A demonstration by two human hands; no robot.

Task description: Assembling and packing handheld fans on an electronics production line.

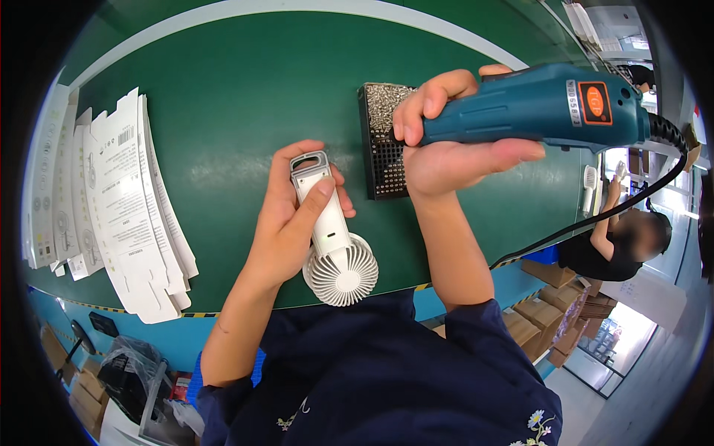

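A white handheld fan [331, 223] lies in my left hand [281, 227], with its grey loop end pointing away and its round grille toward me. My left thumb presses on the handle and the fingers wrap behind it. In my right hand [439, 160] is a teal electric screwdriver [513, 111], held level with its corded end to the right. The fingers curl round its front part, and its tip is hidden behind them. Under that hand sits a black screw tray [376, 167], heaped with small silver screws at the far end and showing rows of holes nearer me.
Flat printed cartons [130, 201] are stacked at the left of the green table [238, 89]. A black cable [595, 218] runs from the screwdriver along the right side. Another white fan [589, 186] rests at the right edge, near a co-worker [610, 253]. Cardboard boxes [543, 316] stand below.
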